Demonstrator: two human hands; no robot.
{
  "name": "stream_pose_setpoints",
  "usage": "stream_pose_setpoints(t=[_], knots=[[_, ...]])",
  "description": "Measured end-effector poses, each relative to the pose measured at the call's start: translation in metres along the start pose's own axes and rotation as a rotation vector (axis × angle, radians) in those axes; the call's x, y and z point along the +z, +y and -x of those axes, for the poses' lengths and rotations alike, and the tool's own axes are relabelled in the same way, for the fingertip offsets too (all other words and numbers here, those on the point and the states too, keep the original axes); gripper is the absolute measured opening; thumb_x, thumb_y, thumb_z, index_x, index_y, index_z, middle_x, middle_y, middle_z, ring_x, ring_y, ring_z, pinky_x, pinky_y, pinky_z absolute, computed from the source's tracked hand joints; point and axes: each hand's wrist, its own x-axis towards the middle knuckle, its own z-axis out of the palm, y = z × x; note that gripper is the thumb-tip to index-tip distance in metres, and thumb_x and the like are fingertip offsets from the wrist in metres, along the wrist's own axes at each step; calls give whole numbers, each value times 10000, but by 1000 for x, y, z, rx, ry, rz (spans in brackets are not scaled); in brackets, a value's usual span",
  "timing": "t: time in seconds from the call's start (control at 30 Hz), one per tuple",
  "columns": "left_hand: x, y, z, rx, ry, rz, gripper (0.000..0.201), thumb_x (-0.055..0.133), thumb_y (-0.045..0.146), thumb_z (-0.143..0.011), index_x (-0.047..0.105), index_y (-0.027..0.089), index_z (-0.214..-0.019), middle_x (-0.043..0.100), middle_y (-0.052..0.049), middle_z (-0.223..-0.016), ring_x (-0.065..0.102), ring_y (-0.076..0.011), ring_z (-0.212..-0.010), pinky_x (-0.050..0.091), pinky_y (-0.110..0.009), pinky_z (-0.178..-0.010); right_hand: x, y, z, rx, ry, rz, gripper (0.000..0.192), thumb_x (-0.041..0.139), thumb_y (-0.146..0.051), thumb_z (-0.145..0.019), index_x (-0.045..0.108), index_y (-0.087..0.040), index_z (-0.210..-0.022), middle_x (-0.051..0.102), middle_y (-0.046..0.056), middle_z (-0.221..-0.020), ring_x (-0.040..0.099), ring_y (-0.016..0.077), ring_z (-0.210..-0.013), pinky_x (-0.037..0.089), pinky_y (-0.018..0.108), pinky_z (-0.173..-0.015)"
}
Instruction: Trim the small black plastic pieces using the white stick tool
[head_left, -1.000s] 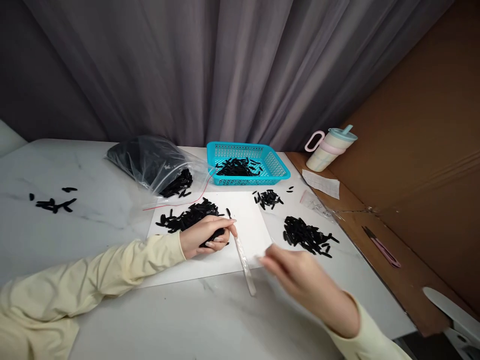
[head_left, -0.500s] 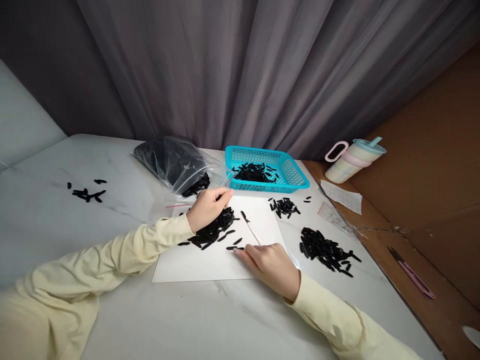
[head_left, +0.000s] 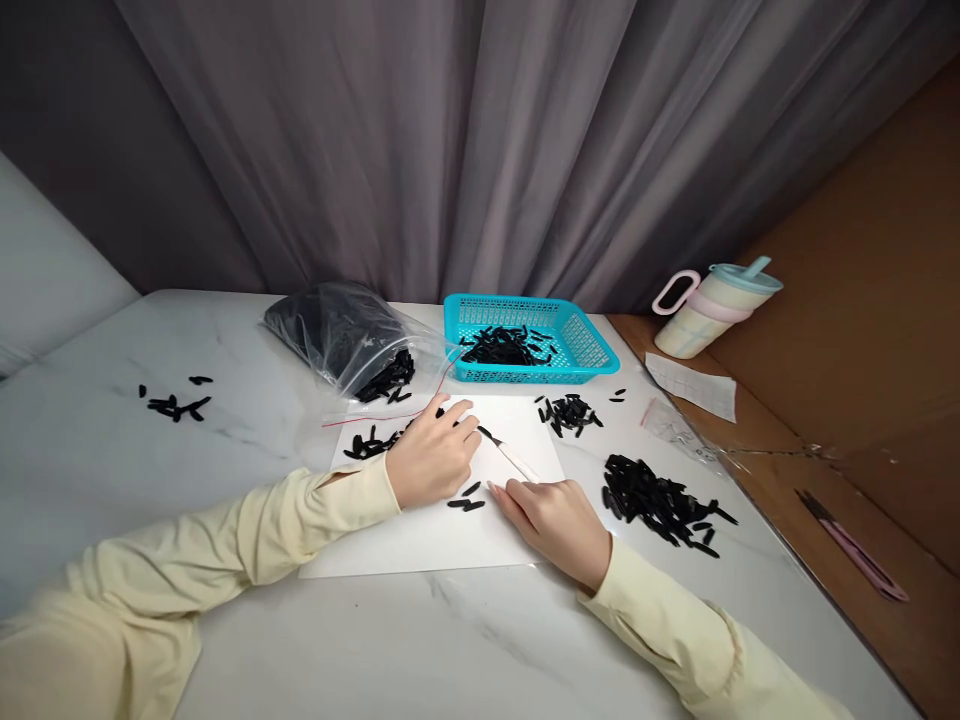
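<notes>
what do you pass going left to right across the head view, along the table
small scatter of black pieces → clear plastic bag → left hand → right hand → large pile of black pieces → pastel cup → pink cutter

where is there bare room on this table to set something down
Bare marble runs along the near edge of the table, below the white sheet, and on the left between the small scatter of black pieces and the plastic bag. It is crowded around the sheet, the hands, the teal basket and the right-hand pile.
</notes>
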Motion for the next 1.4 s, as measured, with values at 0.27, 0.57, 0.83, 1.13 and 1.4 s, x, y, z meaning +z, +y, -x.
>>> stream_pose_setpoints(t=[0.27, 0.57, 0.83, 1.13, 1.4], knots=[[5, 15, -18, -26, -67, 27, 214, 457, 167, -759, 580, 67, -903, 600, -185, -956, 545, -290, -890, 394, -390, -770, 4, 7, 0, 58, 28, 24, 535, 190, -335, -988, 503, -165, -589, 575, 20, -448, 489, 108, -365, 128, 274, -466], [27, 18, -8, -157, -99, 76, 678, 329, 500, -871, 438, -48, -1255, 424, -280, -1322, 378, -347, -1251, 290, -428, -996, 5, 17, -1, 157, 27, 22, 431, 285, -281, -956, 513, -172, -607, 594, 19, -450, 528, 136, -385, 150, 276, -468], [8, 43, 1, 9, -61, 24, 563, 341, 443, -880, 521, -19, -1147, 564, -232, -1150, 517, -320, -1052, 271, -438, -981, 4, 18, 2, 148, 32, -16, 402, 301, -258, -945, 511, -178, -611, 607, 12, -475, 524, 121, -394, 174, 267, -471], [28, 24, -20, 79, 25, -15, 144, 420, 200, -871, 533, 111, -889, 566, -90, -874, 517, -221, -783, 363, -335, -654, 10, 23, 3, 81, 128, 11, 523, 190, -322, -975, 486, -182, -567, 567, 5, -414, 515, 123, -347, 182, 265, -443], [20, 12, -9, 148, 43, -158, 175, 391, 150, -900, 536, 135, -803, 557, -58, -804, 521, -186, -766, 354, -313, -649, 8, 31, 1, -99, 270, 1, 536, 184, -360, -985, 482, -196, -570, 530, -29, -368, 524, 127, -285, 242, 242, -350]])
